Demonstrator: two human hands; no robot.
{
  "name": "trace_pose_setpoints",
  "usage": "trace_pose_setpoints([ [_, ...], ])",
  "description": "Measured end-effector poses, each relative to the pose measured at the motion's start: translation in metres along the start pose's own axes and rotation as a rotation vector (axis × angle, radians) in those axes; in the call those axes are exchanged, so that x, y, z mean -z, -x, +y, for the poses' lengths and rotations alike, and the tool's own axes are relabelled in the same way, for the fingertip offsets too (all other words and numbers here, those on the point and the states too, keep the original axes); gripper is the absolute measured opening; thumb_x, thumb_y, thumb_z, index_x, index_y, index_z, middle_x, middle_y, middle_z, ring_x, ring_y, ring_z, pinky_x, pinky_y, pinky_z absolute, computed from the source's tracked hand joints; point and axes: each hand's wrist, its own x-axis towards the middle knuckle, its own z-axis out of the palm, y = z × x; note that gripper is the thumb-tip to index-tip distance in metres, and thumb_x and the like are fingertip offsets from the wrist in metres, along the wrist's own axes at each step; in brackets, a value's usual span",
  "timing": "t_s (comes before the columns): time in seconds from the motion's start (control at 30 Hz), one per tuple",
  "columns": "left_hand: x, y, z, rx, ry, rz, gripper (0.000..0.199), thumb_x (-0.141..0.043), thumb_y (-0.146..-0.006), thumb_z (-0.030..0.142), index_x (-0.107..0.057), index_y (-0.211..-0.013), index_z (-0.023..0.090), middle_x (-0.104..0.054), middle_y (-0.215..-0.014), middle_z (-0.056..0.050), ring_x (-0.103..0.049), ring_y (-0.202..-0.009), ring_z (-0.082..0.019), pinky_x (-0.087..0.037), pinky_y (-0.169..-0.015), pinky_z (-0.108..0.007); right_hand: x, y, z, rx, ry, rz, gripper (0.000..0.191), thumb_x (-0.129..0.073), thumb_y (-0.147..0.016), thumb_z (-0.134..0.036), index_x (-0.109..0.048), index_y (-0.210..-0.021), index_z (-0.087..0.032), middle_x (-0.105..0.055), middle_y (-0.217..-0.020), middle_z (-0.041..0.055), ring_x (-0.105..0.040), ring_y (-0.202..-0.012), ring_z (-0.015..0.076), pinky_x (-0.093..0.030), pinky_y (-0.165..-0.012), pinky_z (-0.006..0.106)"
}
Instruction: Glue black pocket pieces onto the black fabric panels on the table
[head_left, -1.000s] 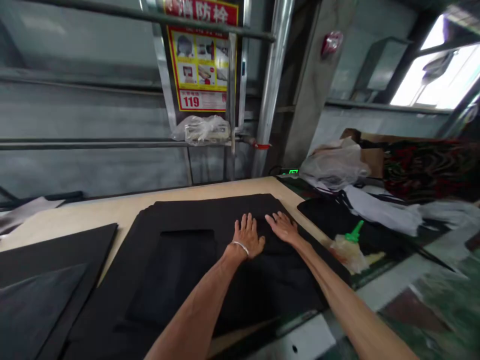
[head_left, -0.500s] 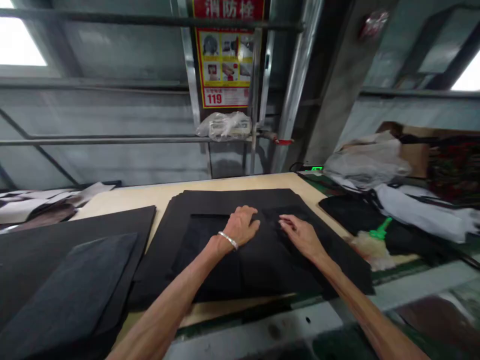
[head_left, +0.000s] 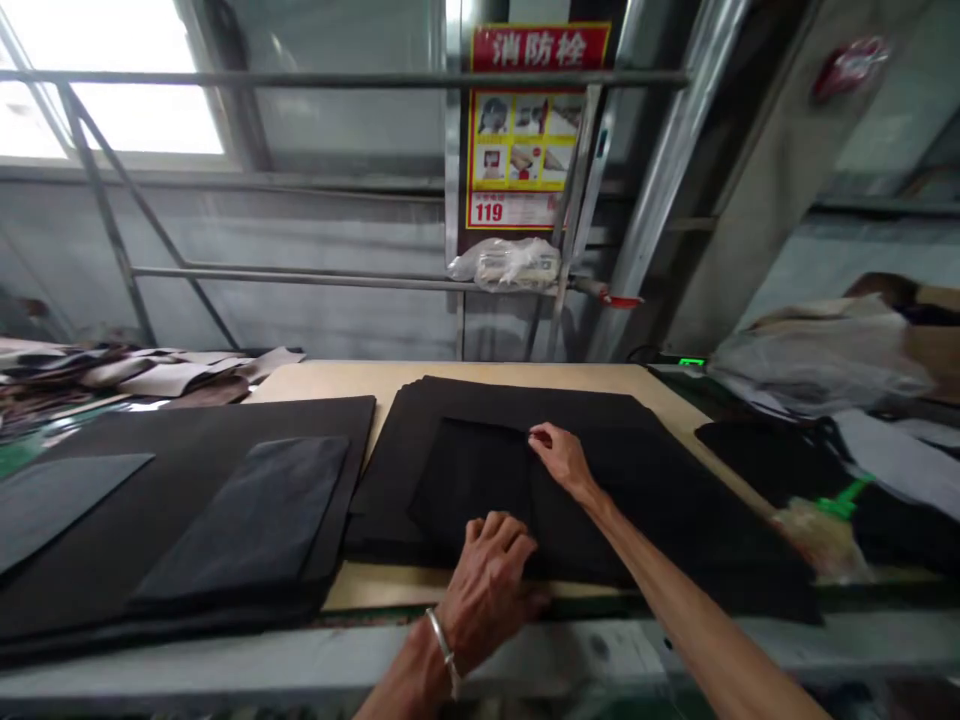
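Observation:
A thin black sheet [head_left: 476, 475] lies on a stack of larger black boards [head_left: 600, 400] in front of me. My right hand [head_left: 562, 458] pinches the sheet's far right corner between thumb and fingertips. My left hand [head_left: 491, 575], with a silver bracelet at the wrist, is at the sheet's near right edge. Its fingers are curled over that edge, and the thumb is blurred below. To the left, a greyish-black piece [head_left: 251, 520] rests on another pile of black boards [head_left: 172, 425].
Pale tabletop [head_left: 352, 585] shows around both stacks. Leather-like scraps [head_left: 180, 375] lie at the back left. On the right are a bottle with a green nozzle [head_left: 844, 498], white cloth [head_left: 900, 455] and plastic wrapping [head_left: 825, 350]. A metal rail [head_left: 337, 277] runs behind the table.
My left hand has come from the stack's middle to the near edge. My right hand has moved onto the sheet's far right corner and closed on it. The view has turned left.

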Motion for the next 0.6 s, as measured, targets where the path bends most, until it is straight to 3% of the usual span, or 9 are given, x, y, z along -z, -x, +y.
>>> trace_pose_setpoints([
  [0.13,-0.004,0.003,-0.006,0.021,0.004,0.039,0.009,-0.064,-0.088,0.012,-0.061,-0.089,0.020,-0.063,-0.099,0.000,-0.052,-0.099,-0.019,-0.041,-0.084,-0.036,-0.003,-0.009,-0.007,0.004,0.070,-0.022,0.037,-0.050,-0.086,-0.046,-0.073,-0.090,-0.017,-0.073,-0.089,0.0101,-0.067,-0.080,0.0217,-0.048,-0.073,0.030],
  [0.3,0.004,0.008,-0.008,0.018,0.060,0.195,0.013,-0.057,-0.091,0.009,-0.062,-0.084,0.020,-0.063,-0.095,-0.001,-0.052,-0.093,-0.018,-0.041,-0.083,-0.034,-0.001,-0.018,-0.002,-0.033,0.029,-0.055,0.045,-0.049,-0.082,-0.054,-0.070,-0.074,-0.015,-0.069,-0.074,0.0092,-0.061,-0.067,0.0190,-0.041,-0.065,0.028],
  [0.47,0.034,0.011,-0.011,-0.068,-0.008,0.421,0.015,-0.052,-0.094,0.011,-0.065,-0.090,0.020,-0.062,-0.095,-0.003,-0.050,-0.088,-0.018,-0.042,-0.080,-0.034,0.015,-0.022,-0.001,-0.089,-0.230,0.027,0.041,-0.059,-0.072,-0.055,-0.064,-0.066,-0.014,-0.061,-0.062,0.0040,-0.054,-0.061,0.0154,-0.038,-0.060,0.026],
  [0.6,0.053,0.013,-0.016,-0.092,-0.045,0.522,0.016,-0.052,-0.094,0.009,-0.064,-0.091,0.018,-0.061,-0.093,-0.003,-0.049,-0.086,-0.017,-0.041,-0.079,-0.032,0.034,-0.019,-0.017,-0.158,-0.522,0.108,0.037,-0.070,-0.063,-0.050,-0.066,-0.067,-0.014,-0.060,-0.063,0.0019,-0.051,-0.061,0.0136,-0.041,-0.059,0.026],
])
